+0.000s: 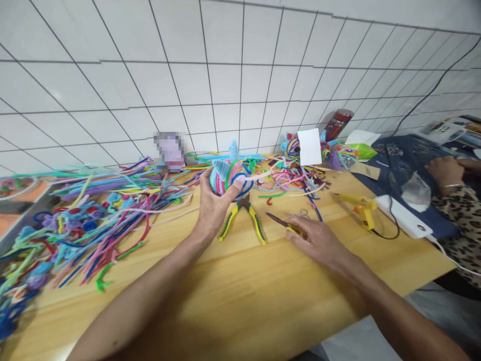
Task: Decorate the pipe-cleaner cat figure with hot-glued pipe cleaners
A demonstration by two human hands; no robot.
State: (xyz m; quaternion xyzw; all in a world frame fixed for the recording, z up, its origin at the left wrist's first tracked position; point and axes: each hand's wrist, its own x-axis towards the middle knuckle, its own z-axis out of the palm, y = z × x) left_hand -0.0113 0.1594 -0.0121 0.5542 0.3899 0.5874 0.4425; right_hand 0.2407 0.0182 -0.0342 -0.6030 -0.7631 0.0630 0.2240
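Wooden table (240, 296), pipe-cleaner figure (225, 176) in left hand (212, 208)

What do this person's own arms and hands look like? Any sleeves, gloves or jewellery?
Both forearms come in bare from the bottom edge, with no sleeves in view. The left hand and the right hand have no gloves, and no ring, watch or bracelet shows on them. The leopard-print sleeve and wrist bangle at the right edge belong to another person.
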